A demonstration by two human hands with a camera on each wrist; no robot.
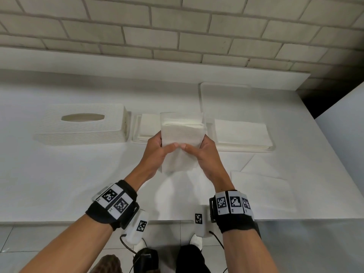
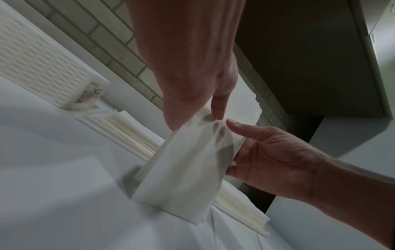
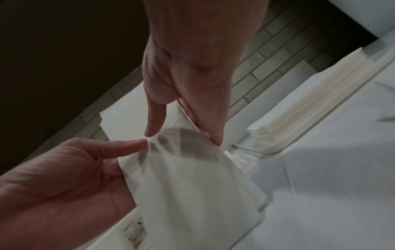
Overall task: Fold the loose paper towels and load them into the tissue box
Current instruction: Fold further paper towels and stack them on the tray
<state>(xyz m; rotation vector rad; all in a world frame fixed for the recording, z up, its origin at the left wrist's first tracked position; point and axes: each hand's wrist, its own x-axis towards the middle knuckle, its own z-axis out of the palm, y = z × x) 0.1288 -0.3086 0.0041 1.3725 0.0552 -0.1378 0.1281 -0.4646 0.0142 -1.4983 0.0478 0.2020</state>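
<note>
Head view shows both hands raised above a white counter (image 1: 78,184), holding one folded bundle of paper towels (image 1: 182,138) between them. The left hand (image 1: 155,150) grasps the bundle's left edge, thumb laid across the front face; the right hand (image 1: 204,152) grasps the right edge in the same manner, and the two thumb tips meet at the middle of the sheet. The bundle is held clear of the counter, its lower part hanging below the hands. In the left wrist view the shadows of fingers behind the paper show through it, so the fingers support the back while the thumbs press the front. The tissue box (image 1: 82,125), white with an oval slot on top, stands on the counter to the left, apart from the hands. Just beside its right end lies a low stack of folded towels (image 1: 145,129) on a flat base. A second stack of towels (image 1: 242,133) rests in a shallow white tray (image 1: 272,148) to the right. A loose unfolded sheet (image 1: 260,186) lies flat on the counter near the right forearm. Both wrists carry black bands with printed square markers. A brick wall (image 1: 177,30) rises behind the counter.
</note>
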